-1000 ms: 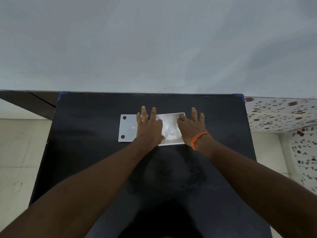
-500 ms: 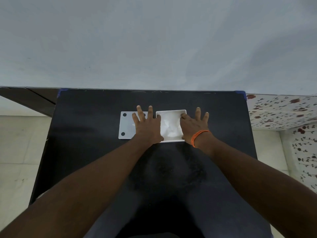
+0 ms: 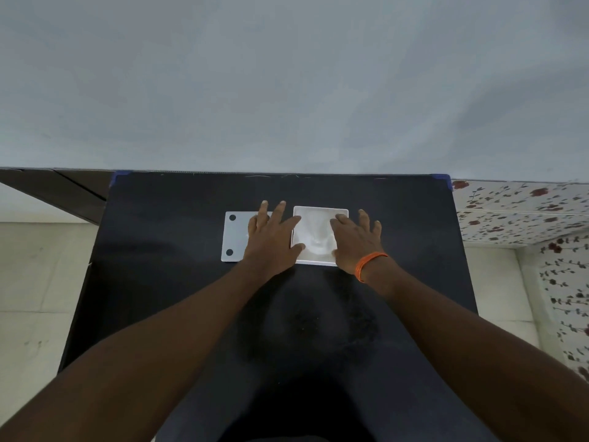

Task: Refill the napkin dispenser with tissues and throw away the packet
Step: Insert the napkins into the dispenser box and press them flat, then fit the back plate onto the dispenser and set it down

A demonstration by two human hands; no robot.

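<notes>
Left hand (image 3: 271, 240) flat, fingers spread, on the dispenser lid (image 3: 235, 236); right hand (image 3: 355, 239) spread over the tissue-filled dispenser (image 3: 314, 232) between both hands. Tissues should be pressed evenly before closing.

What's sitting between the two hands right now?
In the head view, the white square tray of tissues lies between the left hand and right hand; both touch its sides.
</notes>
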